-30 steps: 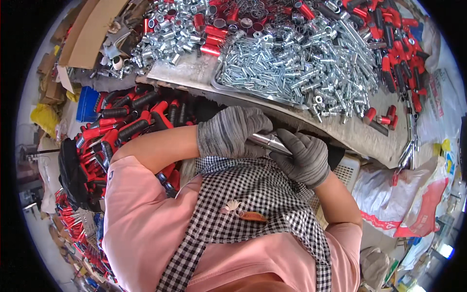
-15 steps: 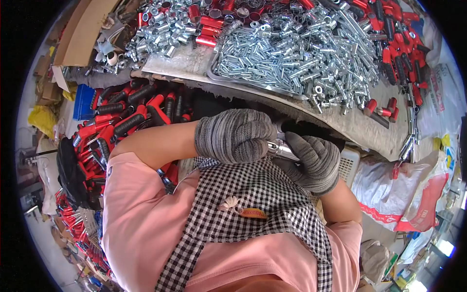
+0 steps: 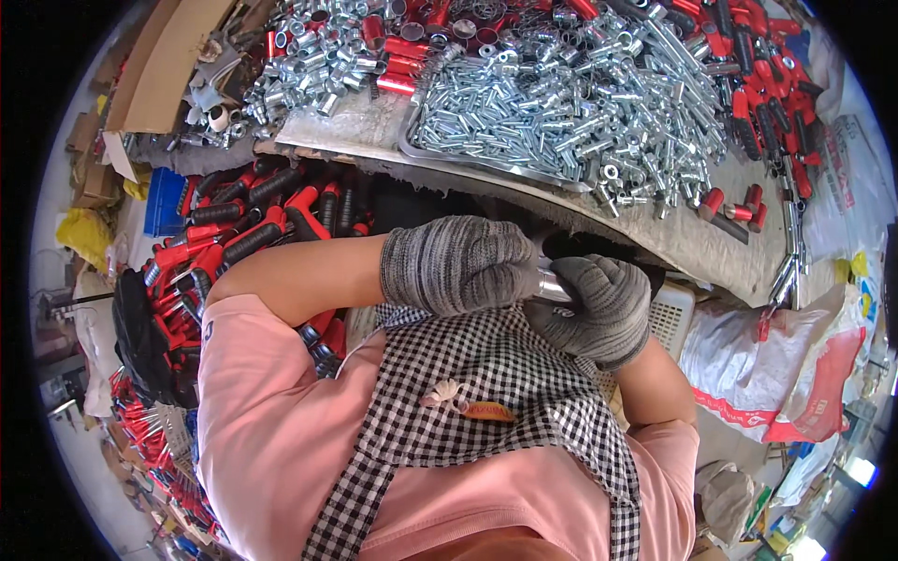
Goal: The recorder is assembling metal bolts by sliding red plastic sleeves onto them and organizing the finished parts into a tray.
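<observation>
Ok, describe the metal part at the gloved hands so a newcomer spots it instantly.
Start at the workbench across the top. Below its front edge, a shiny silver cylinder shows between the grey-gloved left hand and right hand. Unlike the loose metal pieces heaped on the bench, this one is held.

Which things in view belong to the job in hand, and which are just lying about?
Job in hand:
silver metal cylinder, between left hand and right hand
probably silver metal pins

Apparently lying about:
blue plastic bin
yellow bag
cardboard
red-and-white sack
</observation>
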`<state>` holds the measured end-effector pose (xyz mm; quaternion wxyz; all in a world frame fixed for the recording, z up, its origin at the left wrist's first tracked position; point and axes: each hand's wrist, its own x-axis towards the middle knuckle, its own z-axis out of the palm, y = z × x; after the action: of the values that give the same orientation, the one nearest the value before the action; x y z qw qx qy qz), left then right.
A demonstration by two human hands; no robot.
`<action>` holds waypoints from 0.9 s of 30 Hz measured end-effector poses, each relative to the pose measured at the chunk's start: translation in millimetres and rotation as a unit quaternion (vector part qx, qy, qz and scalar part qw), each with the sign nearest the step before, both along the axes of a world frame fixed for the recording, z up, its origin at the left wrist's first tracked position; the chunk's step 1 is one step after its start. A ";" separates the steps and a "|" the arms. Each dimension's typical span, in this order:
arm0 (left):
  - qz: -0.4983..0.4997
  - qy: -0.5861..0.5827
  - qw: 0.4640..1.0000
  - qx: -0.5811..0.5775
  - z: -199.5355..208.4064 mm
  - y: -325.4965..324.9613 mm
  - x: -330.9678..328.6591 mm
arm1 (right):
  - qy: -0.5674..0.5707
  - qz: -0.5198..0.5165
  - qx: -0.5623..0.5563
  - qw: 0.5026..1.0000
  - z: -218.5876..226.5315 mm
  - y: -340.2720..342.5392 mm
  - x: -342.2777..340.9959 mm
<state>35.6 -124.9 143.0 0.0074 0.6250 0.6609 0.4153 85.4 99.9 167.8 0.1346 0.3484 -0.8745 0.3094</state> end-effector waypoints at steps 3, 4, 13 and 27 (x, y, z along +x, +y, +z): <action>0.059 -0.004 0.993 -0.105 12.6 -5.1 1.1 | -0.043 0.013 -0.029 0.999 7.3 -3.3 -5.1; 0.085 0.045 0.986 -0.137 15.1 -12.9 1.6 | -0.063 0.011 -0.035 0.997 4.7 -2.1 -4.4; 0.191 0.065 0.973 -0.110 16.0 -27.1 -0.4 | -0.132 0.123 0.039 0.983 -6.4 8.1 -8.7; 0.538 0.151 0.783 -0.276 17.6 -123.7 -122.4 | -0.401 -0.003 -0.216 0.890 -38.1 -5.4 -19.1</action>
<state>-86.8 -248.6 160.6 -0.1448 0.1944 0.9687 0.0527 66.3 94.5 129.8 -0.1547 0.1544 -0.7669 0.6034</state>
